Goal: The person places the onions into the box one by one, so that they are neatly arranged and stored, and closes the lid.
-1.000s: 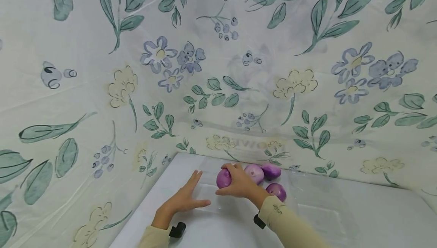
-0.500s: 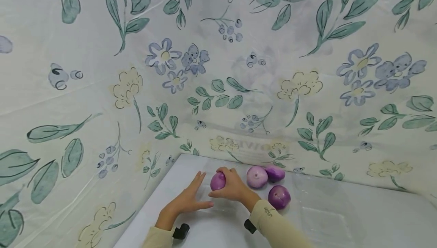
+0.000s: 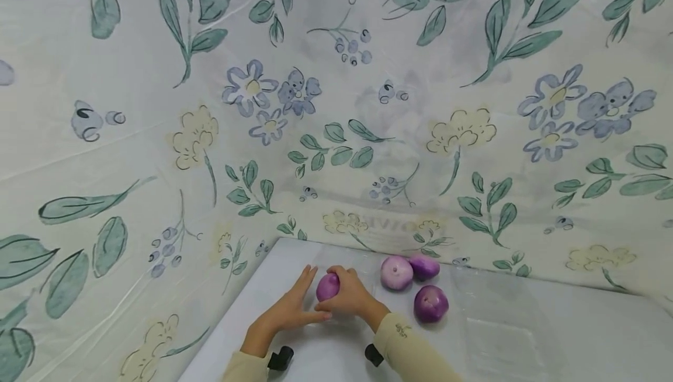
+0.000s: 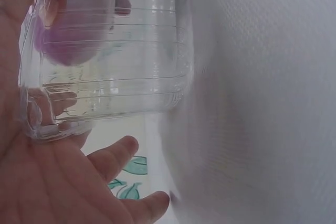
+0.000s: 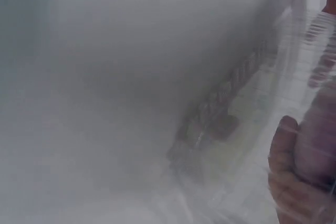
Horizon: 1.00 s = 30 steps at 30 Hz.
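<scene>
My right hand (image 3: 351,295) grips a smooth purple onion (image 3: 327,287) between thumb and fingers, over a clear plastic container (image 4: 121,95) with ridged walls. Through the wall the onion shows as a purple blur in the left wrist view. My left hand (image 3: 286,312) lies along the container's left side, its palm against the plastic, fingers extended and thumb apart. In the right wrist view the fingers around the onion show blurred at the right edge. To the right of my right hand sit a pale purple onion (image 3: 396,273), a darker onion (image 3: 424,267) and another onion (image 3: 431,304).
A second clear plastic container or lid (image 3: 499,335) lies on the white table (image 3: 594,329) at the right. Behind and to the left hangs a white flower-patterned cloth (image 3: 336,101). Each wrist carries a small black camera.
My right hand has carried the onion left, away from the other onions and toward my left hand. The left hand stays at the container's side. The head view has shifted slightly.
</scene>
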Tool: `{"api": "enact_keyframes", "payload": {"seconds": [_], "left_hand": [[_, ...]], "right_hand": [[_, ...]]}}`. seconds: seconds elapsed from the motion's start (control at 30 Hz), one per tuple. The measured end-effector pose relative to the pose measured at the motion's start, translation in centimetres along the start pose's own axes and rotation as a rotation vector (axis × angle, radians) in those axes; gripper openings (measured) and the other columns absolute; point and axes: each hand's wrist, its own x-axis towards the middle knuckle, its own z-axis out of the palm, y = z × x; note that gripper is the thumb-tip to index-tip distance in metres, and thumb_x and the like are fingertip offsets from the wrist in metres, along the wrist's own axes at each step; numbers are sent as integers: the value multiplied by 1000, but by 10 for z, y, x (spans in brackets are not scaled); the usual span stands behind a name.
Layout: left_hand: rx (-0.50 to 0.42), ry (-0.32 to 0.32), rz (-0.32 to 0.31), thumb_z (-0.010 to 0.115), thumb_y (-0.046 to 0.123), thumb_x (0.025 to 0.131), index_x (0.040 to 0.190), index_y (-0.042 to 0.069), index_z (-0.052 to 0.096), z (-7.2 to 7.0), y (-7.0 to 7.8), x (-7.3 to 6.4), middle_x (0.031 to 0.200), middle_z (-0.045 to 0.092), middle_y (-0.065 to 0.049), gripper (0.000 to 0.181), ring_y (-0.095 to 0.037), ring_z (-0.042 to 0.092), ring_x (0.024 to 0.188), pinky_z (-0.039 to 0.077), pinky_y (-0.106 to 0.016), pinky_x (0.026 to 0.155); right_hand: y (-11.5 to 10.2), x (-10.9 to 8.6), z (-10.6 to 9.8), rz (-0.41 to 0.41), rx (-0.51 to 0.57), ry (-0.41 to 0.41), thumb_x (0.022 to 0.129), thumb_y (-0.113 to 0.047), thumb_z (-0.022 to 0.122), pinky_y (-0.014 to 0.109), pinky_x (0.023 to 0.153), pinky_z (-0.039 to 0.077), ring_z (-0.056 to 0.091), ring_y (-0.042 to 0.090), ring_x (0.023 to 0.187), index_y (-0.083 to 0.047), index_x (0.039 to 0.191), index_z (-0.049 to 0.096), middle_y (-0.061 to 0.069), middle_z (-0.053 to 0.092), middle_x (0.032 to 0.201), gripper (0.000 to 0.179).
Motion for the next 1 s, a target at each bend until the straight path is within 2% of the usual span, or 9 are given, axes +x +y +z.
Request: {"api": "enact_keyframes", "payload": {"seconds": [0.2,0.37,0.5,0.7,1.0], "left_hand": [[0,-3,8,82,49,76,159,6,14,1,0,2,165,1,-25,115,-49,13,149,26,-69,112],[-6,3,22,83,47,76,159,6,14,2,-3,2,164,2,-26,115,-50,12,149,25,-69,112],[6,1,20,82,47,76,158,5,14,0,-1,4,164,2,-26,115,-50,13,148,23,-73,110],[71,6,-9,81,50,76,158,4,16,1,3,0,165,7,-24,114,-48,22,147,16,-83,103],[61,3,-21,81,52,75,159,6,14,2,2,-1,165,6,-23,116,-48,19,148,15,-83,103]], "right_hand": [[2,2,5,33,7,1,67,-32,89,51,85,56,60,29,101,-7,130,54,19,52,115,76],[3,2,7,22,12,10,66,-32,90,53,85,55,59,30,101,-6,129,54,20,53,116,77],[2,4,5,18,23,9,66,-31,90,53,86,55,59,30,101,-6,129,54,20,53,115,76],[3,1,8,18,26,5,67,-29,90,53,85,55,59,31,101,-5,128,54,21,53,114,74],[5,0,10,10,26,20,67,-31,90,53,86,55,59,31,101,-4,128,54,21,53,114,75]]}}
